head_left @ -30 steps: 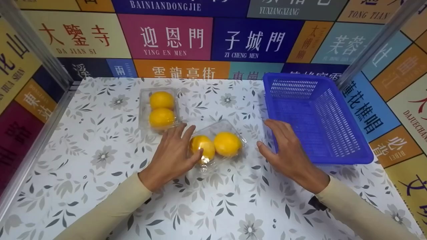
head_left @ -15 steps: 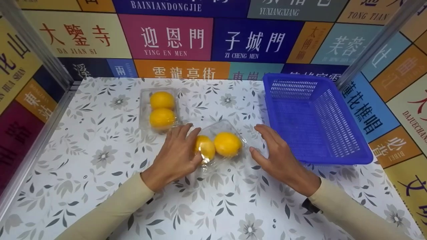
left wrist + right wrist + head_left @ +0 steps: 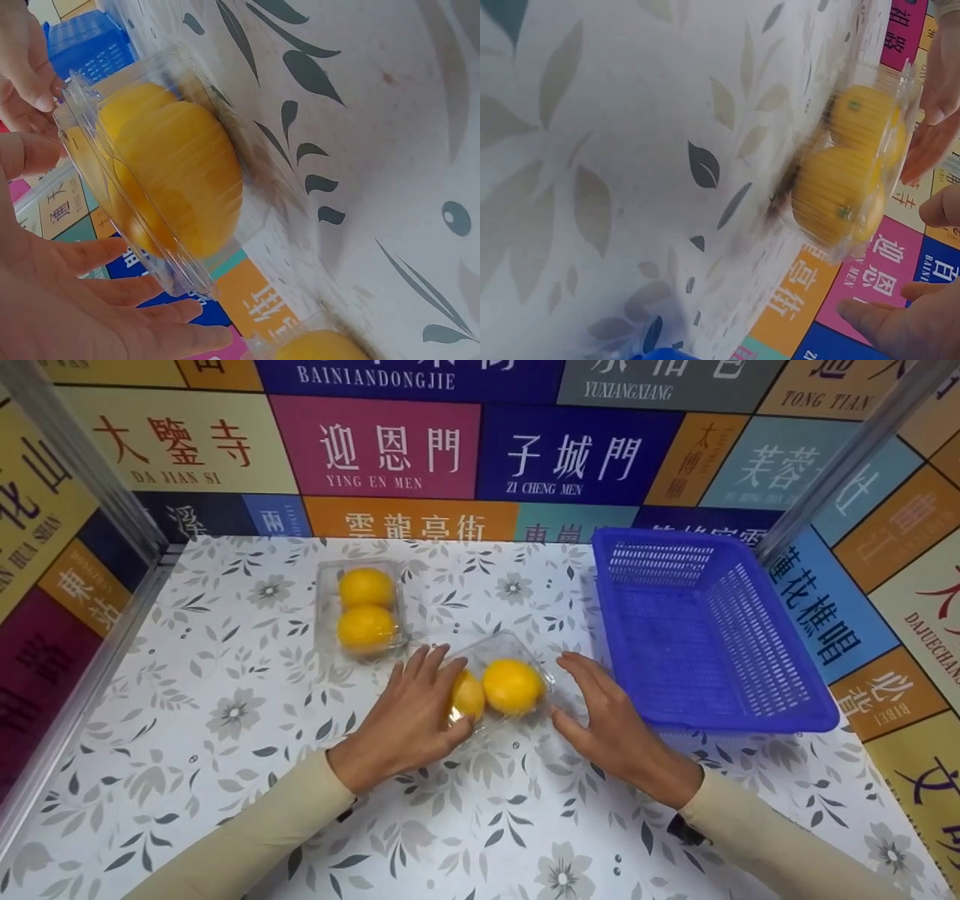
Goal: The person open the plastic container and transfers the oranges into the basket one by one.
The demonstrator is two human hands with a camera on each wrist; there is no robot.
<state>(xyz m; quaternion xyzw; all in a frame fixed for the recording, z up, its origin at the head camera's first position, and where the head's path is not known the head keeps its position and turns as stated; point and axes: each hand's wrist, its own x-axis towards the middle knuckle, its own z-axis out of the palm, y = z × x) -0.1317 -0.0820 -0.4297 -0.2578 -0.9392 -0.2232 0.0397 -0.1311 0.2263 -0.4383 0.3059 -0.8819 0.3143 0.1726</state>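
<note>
A clear plastic clamshell box point(image 3: 498, 640) with two yellow fruits point(image 3: 514, 687) lies slantwise between my hands. My left hand point(image 3: 405, 724) curves loosely about its left end, fingers spread, partly covering one fruit. In the left wrist view the fingers lie close along the box's rim point(image 3: 139, 214); contact is hard to tell. My right hand point(image 3: 619, 731) hovers by the right end with fingers extended, and in the right wrist view a gap separates it from the box point(image 3: 900, 161). Behind my left hand stands a second clear box point(image 3: 327, 604), also with two yellow fruits point(image 3: 367, 628).
A blue-purple plastic basket point(image 3: 675, 652) with slotted walls stands to the right, just beyond my right hand. Under everything is a white tabletop point(image 3: 240, 780) printed with leaves and flowers. Walls of coloured signs point(image 3: 375, 450) close off the back and sides.
My right hand has come left, away from the basket's edge toward the near box. My left hand has slid slightly right over that box's left end. Both boxes stay where they were.
</note>
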